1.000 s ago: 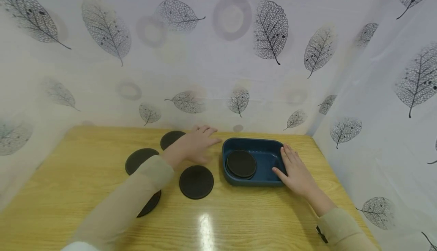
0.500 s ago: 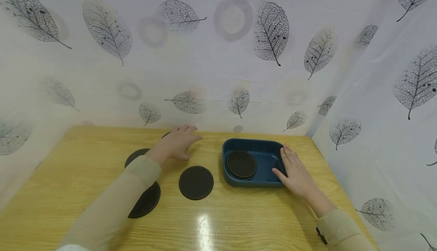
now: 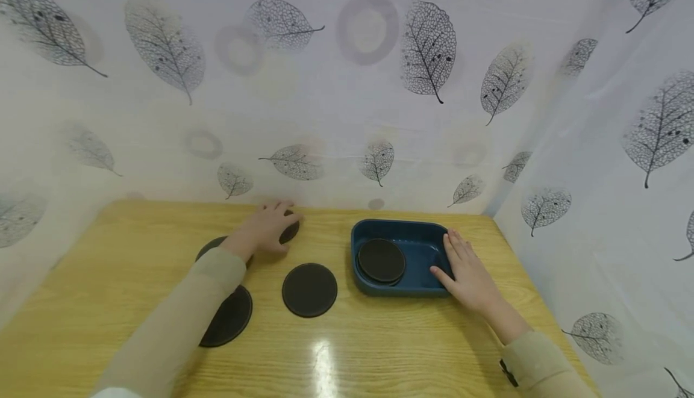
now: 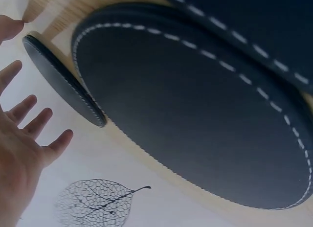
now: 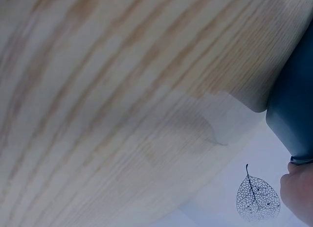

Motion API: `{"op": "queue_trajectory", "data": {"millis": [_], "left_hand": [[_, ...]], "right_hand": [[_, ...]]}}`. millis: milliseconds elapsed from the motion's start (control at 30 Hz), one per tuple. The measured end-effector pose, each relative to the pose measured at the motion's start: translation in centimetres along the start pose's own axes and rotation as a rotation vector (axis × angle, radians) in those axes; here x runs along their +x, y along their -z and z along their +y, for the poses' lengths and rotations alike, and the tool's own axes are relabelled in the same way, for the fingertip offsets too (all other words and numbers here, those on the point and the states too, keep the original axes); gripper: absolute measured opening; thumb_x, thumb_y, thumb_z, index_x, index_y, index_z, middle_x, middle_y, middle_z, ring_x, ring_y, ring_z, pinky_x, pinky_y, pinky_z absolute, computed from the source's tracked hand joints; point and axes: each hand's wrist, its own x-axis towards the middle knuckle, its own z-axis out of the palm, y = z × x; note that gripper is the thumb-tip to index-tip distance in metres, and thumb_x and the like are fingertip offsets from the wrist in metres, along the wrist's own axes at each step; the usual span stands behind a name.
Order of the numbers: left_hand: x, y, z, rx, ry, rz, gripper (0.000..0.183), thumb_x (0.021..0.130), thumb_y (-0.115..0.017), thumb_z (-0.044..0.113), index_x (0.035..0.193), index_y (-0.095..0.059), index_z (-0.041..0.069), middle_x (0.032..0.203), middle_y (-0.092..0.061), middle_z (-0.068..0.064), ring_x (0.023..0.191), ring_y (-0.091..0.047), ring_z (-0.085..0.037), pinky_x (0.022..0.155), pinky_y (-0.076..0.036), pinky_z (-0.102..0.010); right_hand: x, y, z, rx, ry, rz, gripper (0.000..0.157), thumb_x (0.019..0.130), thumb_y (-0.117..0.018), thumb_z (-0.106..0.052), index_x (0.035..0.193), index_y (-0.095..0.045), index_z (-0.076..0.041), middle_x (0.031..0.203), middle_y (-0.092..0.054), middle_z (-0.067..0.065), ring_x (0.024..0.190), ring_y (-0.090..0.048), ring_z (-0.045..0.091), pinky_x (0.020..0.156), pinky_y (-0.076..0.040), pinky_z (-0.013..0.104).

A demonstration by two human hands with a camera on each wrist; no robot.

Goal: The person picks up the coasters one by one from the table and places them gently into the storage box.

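My left hand (image 3: pixel 265 228), fingers spread, hovers over a round black coaster (image 3: pixel 290 229) at the table's far edge and hides part of it. In the left wrist view the splayed fingers of that hand (image 4: pixel 19 144) stand beside this coaster (image 4: pixel 63 82), with a nearer white-stitched coaster (image 4: pixel 186 114) filling the middle. My right hand (image 3: pixel 466 271) rests on the right end of a blue rectangular bin (image 3: pixel 401 291), fingers laid along the rim and thumb toward the inside. At the bin's left end lie stacked black coasters (image 3: pixel 382 259).
One more coaster (image 3: pixel 309 289) lies flat just left of the bin. Two others, a near one (image 3: pixel 230 317) and a farther one (image 3: pixel 210 245), are partly covered by my left arm. A leaf-print curtain (image 3: pixel 325 97) closes off the wooden table (image 3: pixel 401 350) at the back and right.
My left hand has moved left, away from the bin, and come down over the far coaster. The right hand stays at the bin's end.
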Motion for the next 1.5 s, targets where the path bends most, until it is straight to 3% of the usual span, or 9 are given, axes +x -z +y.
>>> {"op": "queue_trajectory", "data": {"millis": [533, 767, 1200, 1367, 1500], "left_hand": [[0.4, -0.9, -1.2, -0.091, 0.086, -0.014, 0.076, 0.085, -0.072, 0.033, 0.156, -0.053, 0.015, 0.161, -0.041, -0.026, 0.151, -0.038, -0.049, 0.117, -0.037, -0.072], [0.4, -1.1, -1.3, -0.101, 0.094, -0.016, 0.079, 0.082, -0.070, 0.033, 0.157, -0.051, 0.014, 0.157, -0.043, -0.025, 0.148, -0.040, -0.047, 0.115, -0.041, -0.069], [0.6, -1.0, -1.4, -0.097, 0.106, -0.046, 0.083, 0.079, -0.072, 0.036, 0.156, -0.050, 0.015, 0.156, -0.043, -0.025, 0.148, -0.039, -0.049, 0.116, -0.037, -0.073], [0.5, -1.0, -1.3, -0.087, 0.100, -0.032, 0.082, 0.076, -0.074, 0.036, 0.152, -0.053, 0.017, 0.153, -0.046, -0.024, 0.145, -0.041, -0.047, 0.115, -0.036, -0.075], [0.5, -0.9, -1.1, -0.043, 0.056, 0.014, 0.079, 0.075, -0.076, 0.039, 0.149, -0.057, 0.019, 0.148, -0.051, -0.021, 0.140, -0.045, -0.045, 0.112, -0.039, -0.071]], "right_hand": [[0.1, -0.2, 0.1, 0.003, -0.002, 0.004, 0.086, 0.106, -0.061, -0.039, 0.163, -0.021, 0.013, 0.174, -0.013, 0.031, 0.161, -0.016, 0.051, 0.129, -0.016, 0.066], [0.1, -0.3, 0.4, -0.002, -0.005, 0.003, 0.087, 0.107, -0.059, -0.041, 0.164, -0.020, 0.012, 0.175, -0.011, 0.030, 0.162, -0.015, 0.050, 0.130, -0.015, 0.066], [0.1, -0.3, 0.4, -0.004, 0.017, 0.026, 0.086, 0.107, -0.059, -0.040, 0.163, -0.023, 0.014, 0.173, -0.015, 0.033, 0.161, -0.017, 0.051, 0.129, -0.016, 0.067], [0.1, -0.1, 0.2, 0.001, -0.004, 0.000, 0.087, 0.107, -0.058, -0.042, 0.163, -0.021, 0.013, 0.174, -0.013, 0.031, 0.162, -0.015, 0.050, 0.130, -0.015, 0.066], [0.1, -0.2, 0.3, 0.009, 0.008, 0.013, 0.086, 0.107, -0.059, -0.041, 0.163, -0.022, 0.013, 0.174, -0.014, 0.032, 0.161, -0.017, 0.051, 0.129, -0.015, 0.066]]}}
